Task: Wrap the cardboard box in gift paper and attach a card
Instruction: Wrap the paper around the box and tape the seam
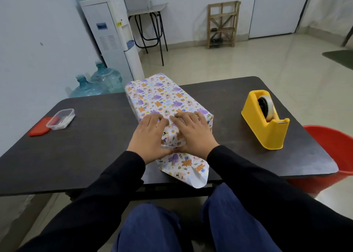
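A: Where is the box (160, 97)?
B: On the bench (95, 146), middle, covered in paper.
A: And the hands?
B: Left hand (150, 137) and right hand (193, 133) press flat on its near end, fingers spread, gripping nothing.

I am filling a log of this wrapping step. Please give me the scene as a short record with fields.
box: wrapped box, patterned gift paper, on dark table
near end: paper flap still open, past table edge
left hand: flat on paper
right hand: flat on paper
tape dispenser: yellow, right of box
container: clear, left, beside red lid
card: not visible
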